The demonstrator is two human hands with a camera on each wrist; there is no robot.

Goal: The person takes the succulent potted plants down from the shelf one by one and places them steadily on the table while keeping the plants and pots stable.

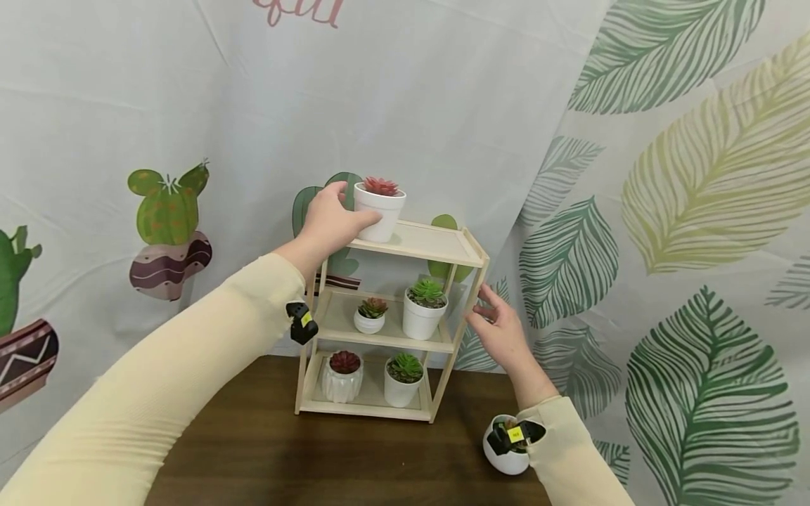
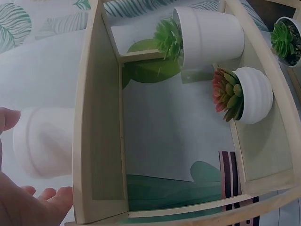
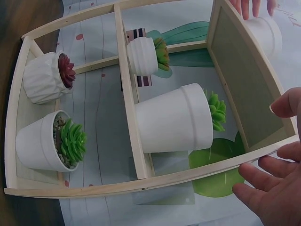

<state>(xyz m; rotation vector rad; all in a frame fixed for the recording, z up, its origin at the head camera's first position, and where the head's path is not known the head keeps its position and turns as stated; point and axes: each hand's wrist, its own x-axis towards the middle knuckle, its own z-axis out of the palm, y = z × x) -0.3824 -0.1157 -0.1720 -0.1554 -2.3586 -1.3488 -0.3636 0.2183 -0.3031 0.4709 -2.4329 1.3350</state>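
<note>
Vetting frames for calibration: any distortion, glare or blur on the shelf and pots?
Head: shelf softly lit, no strong glare; left wrist: dimmer, shelf visibly bowed, held white pot washed out against the pale backdrop; right wrist: same bowing, large middle-tier pot free of obvious blur.

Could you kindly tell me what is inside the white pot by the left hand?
A red, rosette-shaped succulent shows; the white, tapered pot hides whatever lies deeper inside.

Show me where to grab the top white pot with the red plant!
Grip the white pot round its sides below the rim, probably from the left: it stands upright at the left end of the top shelf, widest at the rim, with the red plant poking out above.
</note>
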